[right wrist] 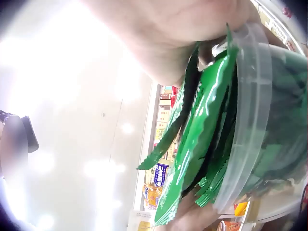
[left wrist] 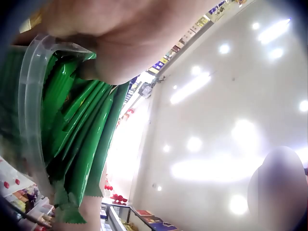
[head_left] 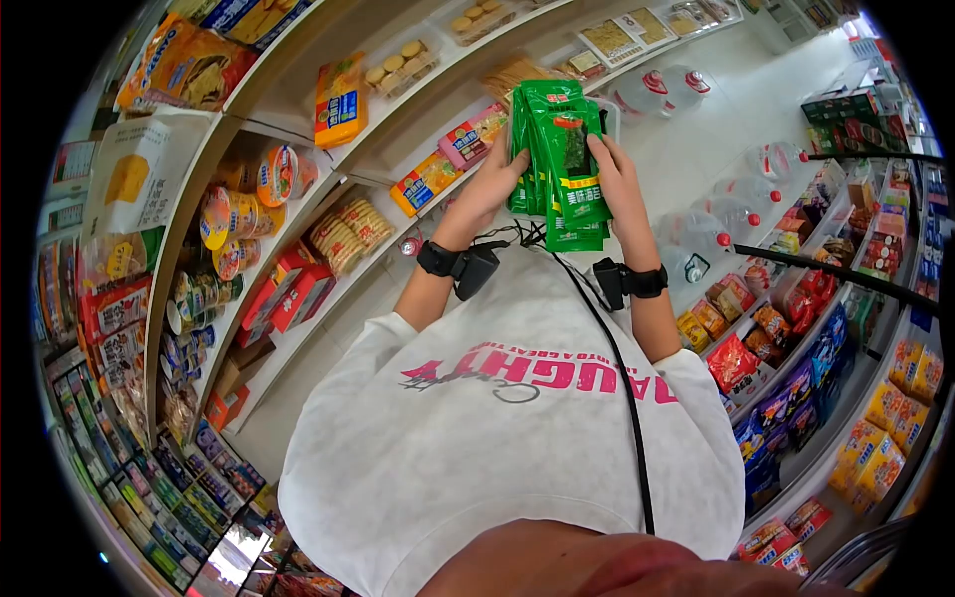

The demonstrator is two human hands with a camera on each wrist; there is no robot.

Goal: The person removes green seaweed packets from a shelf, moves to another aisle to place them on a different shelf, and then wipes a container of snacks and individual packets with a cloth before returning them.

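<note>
Both hands hold a clear plastic tub [right wrist: 255,106] from opposite sides, out in front of the chest. Green seaweed snack packets [head_left: 572,184] are packed upright in it and stick up past its rim [left wrist: 30,110]. The left hand [head_left: 489,191] grips the left side, its thumb over the rim against the packets. On the other side the right hand [head_left: 621,189] does the same, thumb near the front packet's picture. A loose packet [right wrist: 178,125] leans outward in the right wrist view. Most fingers are hidden behind the tub.
Snack shelves [head_left: 234,109] curve along the left, with cup noodles [head_left: 237,219] and boxed biscuits [head_left: 343,99]. Large clear bottles [head_left: 731,204] with red caps stand on the floor at right. Beyond them run low racks [head_left: 786,298] of bagged snacks. A black cable [head_left: 622,368] hangs down the shirt.
</note>
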